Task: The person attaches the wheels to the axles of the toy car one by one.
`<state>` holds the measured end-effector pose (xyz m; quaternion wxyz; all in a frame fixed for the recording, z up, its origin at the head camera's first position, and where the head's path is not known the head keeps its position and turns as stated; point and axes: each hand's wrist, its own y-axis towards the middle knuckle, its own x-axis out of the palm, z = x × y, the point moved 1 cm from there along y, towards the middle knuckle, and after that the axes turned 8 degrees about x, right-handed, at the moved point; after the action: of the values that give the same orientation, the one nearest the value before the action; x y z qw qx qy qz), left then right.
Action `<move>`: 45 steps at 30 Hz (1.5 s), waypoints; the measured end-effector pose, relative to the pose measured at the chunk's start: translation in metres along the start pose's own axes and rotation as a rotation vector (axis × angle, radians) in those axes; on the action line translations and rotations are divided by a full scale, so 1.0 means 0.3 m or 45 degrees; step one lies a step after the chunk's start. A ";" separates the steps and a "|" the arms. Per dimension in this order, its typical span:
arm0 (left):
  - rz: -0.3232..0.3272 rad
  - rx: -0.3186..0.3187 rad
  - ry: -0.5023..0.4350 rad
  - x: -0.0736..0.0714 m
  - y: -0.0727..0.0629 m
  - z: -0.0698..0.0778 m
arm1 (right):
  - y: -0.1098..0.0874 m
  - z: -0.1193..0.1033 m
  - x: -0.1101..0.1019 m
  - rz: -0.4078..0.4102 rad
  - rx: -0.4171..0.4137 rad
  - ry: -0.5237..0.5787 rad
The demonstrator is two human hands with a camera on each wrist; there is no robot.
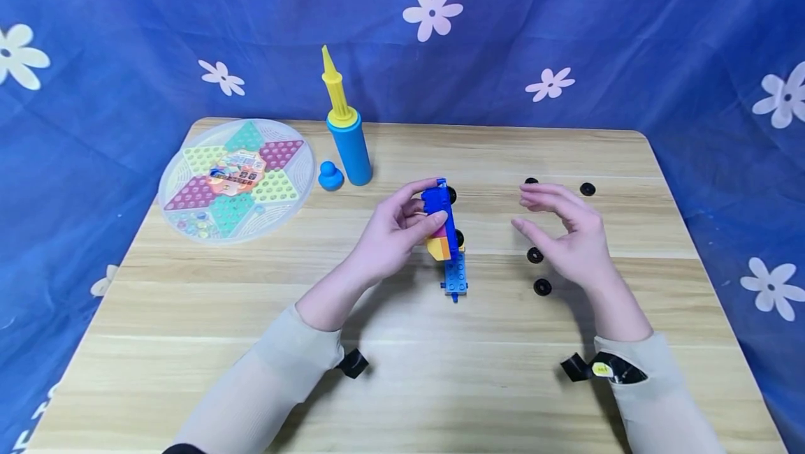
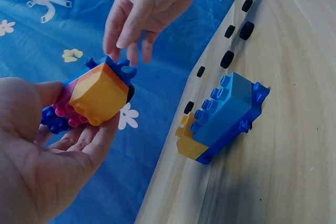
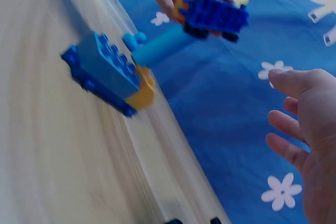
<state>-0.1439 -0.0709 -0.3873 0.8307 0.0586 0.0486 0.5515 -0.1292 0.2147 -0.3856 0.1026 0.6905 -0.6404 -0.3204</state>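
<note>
In the head view my left hand (image 1: 386, 237) holds a toy block car (image 1: 449, 230) tilted above the table, thumb on one side and fingers on the other. This car has a dark blue base, pink and yellow-orange bricks and two visible black wheels along one side. Below it a second block car (image 2: 223, 108), light blue and yellow on a blue base, stands on the table; its pegs show no wheels. My right hand (image 1: 569, 230) hovers to the right with fingers apart and bent, holding nothing. Near it lie several loose black wheels (image 1: 542, 287).
A round Chinese checkers board (image 1: 298, 213) lies at the back left of the wooden table (image 1: 220, 370). Beside it stand a small blue knobbed piece (image 1: 330, 177) and a blue hand pump (image 1: 352, 150) with a yellow nozzle. Blue flowered cloth (image 1: 503, 28) hangs behind.
</note>
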 end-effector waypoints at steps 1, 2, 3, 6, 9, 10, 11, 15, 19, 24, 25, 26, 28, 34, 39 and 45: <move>0.002 -0.009 -0.001 -0.001 -0.001 0.000 | 0.001 0.022 -0.010 0.008 0.033 0.011; 0.005 -0.016 0.000 -0.002 -0.001 0.000 | 0.001 0.046 -0.020 0.019 0.067 0.023; 0.005 -0.024 0.000 -0.002 -0.003 0.000 | 0.000 0.072 -0.031 0.023 0.104 0.033; -0.001 -0.035 0.005 -0.004 -0.005 0.003 | -0.006 0.154 -0.064 0.034 0.194 0.054; -0.016 -0.041 -0.039 -0.007 -0.006 0.005 | -0.006 0.208 -0.086 0.041 0.249 0.046; -0.019 -0.045 -0.052 -0.008 -0.006 0.005 | -0.004 0.223 -0.091 0.043 0.264 0.038; -0.022 -0.047 -0.065 -0.010 -0.007 0.005 | -0.001 0.236 -0.094 0.043 0.281 0.026; -0.017 -0.051 -0.067 -0.015 -0.011 0.004 | 0.019 0.305 -0.106 0.026 0.416 -0.056; -0.011 -0.045 -0.048 -0.018 -0.016 0.004 | 0.041 0.375 -0.107 -0.059 0.631 -0.198; -0.012 -0.047 -0.040 -0.023 -0.025 -0.001 | 0.052 0.451 -0.085 -0.130 0.809 -0.329; -0.013 -0.048 -0.040 -0.024 -0.026 -0.002 | 0.052 0.462 -0.079 -0.119 0.828 -0.336; -0.015 -0.050 -0.044 -0.025 -0.028 -0.003 | 0.052 0.472 -0.074 -0.102 0.840 -0.341; -0.019 -0.057 -0.051 -0.026 -0.030 -0.003 | 0.052 0.488 -0.065 -0.073 0.843 -0.357; -0.021 -0.090 -0.084 -0.027 -0.029 -0.001 | 0.063 0.512 -0.050 -0.036 0.786 -0.429; -0.027 -0.119 -0.110 -0.024 -0.026 0.006 | 0.065 0.503 -0.052 -0.011 0.747 -0.444; -0.041 -0.116 -0.087 -0.020 -0.018 0.010 | 0.067 0.457 -0.064 -0.001 0.651 -0.439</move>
<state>-0.1408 -0.0786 -0.3851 0.8424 0.0388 -0.0040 0.5375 -0.2239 0.2667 -0.4745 -0.1848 0.6297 -0.7079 -0.2613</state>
